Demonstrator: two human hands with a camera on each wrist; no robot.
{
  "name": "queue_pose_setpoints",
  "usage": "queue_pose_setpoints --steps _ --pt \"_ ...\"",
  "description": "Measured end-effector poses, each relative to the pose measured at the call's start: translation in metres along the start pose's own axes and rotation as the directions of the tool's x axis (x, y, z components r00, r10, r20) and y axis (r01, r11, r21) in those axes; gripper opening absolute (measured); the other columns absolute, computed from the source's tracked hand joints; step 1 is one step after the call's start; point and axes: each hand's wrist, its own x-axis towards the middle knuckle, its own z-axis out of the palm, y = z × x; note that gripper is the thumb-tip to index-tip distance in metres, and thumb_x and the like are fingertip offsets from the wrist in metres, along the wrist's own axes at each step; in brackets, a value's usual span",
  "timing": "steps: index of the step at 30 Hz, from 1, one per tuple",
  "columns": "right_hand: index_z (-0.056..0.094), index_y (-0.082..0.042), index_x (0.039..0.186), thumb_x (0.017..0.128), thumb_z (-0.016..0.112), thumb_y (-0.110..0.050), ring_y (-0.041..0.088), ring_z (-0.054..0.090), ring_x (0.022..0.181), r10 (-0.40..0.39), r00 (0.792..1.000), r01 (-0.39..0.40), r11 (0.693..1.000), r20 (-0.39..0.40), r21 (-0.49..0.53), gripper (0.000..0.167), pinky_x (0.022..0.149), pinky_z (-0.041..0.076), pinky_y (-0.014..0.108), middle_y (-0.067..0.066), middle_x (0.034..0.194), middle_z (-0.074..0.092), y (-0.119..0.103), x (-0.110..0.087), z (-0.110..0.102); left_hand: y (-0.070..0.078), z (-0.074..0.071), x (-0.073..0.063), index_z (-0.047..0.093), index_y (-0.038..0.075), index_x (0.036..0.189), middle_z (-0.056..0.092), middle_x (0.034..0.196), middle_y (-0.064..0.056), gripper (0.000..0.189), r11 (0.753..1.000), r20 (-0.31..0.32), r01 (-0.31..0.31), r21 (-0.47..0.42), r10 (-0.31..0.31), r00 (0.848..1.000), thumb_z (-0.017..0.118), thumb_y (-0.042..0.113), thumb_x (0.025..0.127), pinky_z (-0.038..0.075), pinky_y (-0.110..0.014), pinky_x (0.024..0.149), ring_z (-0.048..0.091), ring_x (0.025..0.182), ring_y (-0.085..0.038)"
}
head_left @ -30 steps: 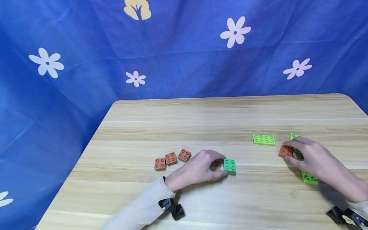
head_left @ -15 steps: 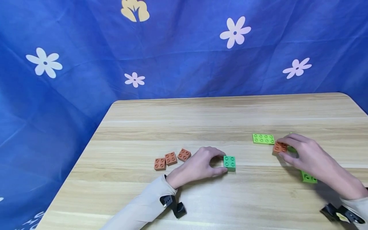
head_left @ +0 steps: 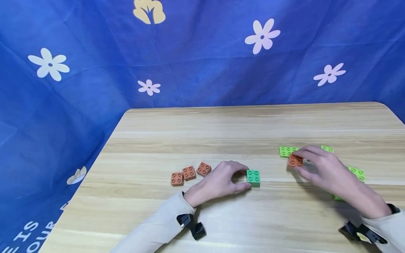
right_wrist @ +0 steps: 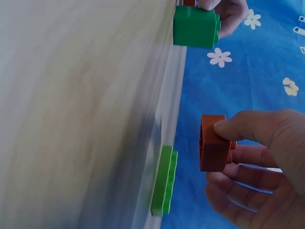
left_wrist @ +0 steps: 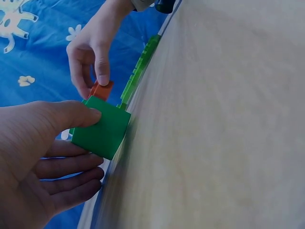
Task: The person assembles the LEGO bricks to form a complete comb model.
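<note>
The left hand (head_left: 220, 184) pinched a green block (head_left: 253, 178) near the middle of the worktop (head_left: 221, 135), well in from the far edge; whether the block touched the wood could not be told. A stretch of wood separated it from the brown brick (head_left: 295, 161) that the right hand (head_left: 328, 175) gripped, raised above the worktop, overlapping a lime plate (head_left: 286, 151) in the head view. Three brown bricks (head_left: 189, 173) lay near the left wrist, inside the left edge.
</note>
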Motion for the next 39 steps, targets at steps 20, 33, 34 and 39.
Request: queue_pose_setpoints --steps 20,33,34,39 --pt "0.069 -0.002 0.108 0.074 0.078 -0.013 0.026 0.066 0.090 -0.066 0.997 0.065 0.997 0.026 0.033 0.037 0.072 0.058 0.042 0.010 0.101 0.067 -0.026 0.010 0.018 -0.004 0.015 -0.003 0.065 0.002 0.116 0.069 0.109 -0.008 0.044 0.999 -0.033 -0.012 0.047 0.013 0.999 0.076 0.029 0.083 0.048 -0.020 0.093 0.064 0.100 -0.016" --pt "0.068 -0.002 0.110 0.086 0.071 -0.024 0.017 0.063 0.092 -0.161 0.987 0.158 0.980 0.015 0.123 0.032 0.077 0.058 0.032 0.003 0.104 0.065 -0.044 0.017 0.027 -0.003 0.018 -0.003 0.066 0.001 0.115 0.070 0.109 -0.010 0.043 0.999 -0.035 -0.028 0.040 0.029 0.999 0.077 0.026 0.083 0.048 -0.021 0.095 0.065 0.101 -0.017" --pt "0.068 -0.002 0.110 0.085 0.072 -0.023 0.017 0.063 0.092 -0.165 0.986 0.162 0.978 0.016 0.130 0.032 0.078 0.058 0.032 0.003 0.104 0.065 -0.045 0.017 0.027 -0.002 0.018 -0.003 0.065 0.001 0.116 0.070 0.109 -0.010 0.043 0.999 -0.033 -0.029 0.038 0.030 0.999 0.077 0.026 0.083 0.048 -0.021 0.095 0.065 0.101 -0.017" --pt "0.069 -0.003 0.109 0.078 0.077 -0.016 0.015 0.063 0.091 -0.183 0.983 0.179 0.971 0.013 0.158 0.034 0.078 0.058 0.029 0.002 0.103 0.064 -0.049 0.020 0.029 -0.003 0.018 -0.003 0.066 0.002 0.115 0.070 0.109 -0.009 0.041 0.999 -0.029 -0.038 0.033 0.039 0.999 0.076 0.025 0.083 0.048 -0.020 0.094 0.065 0.101 -0.017"
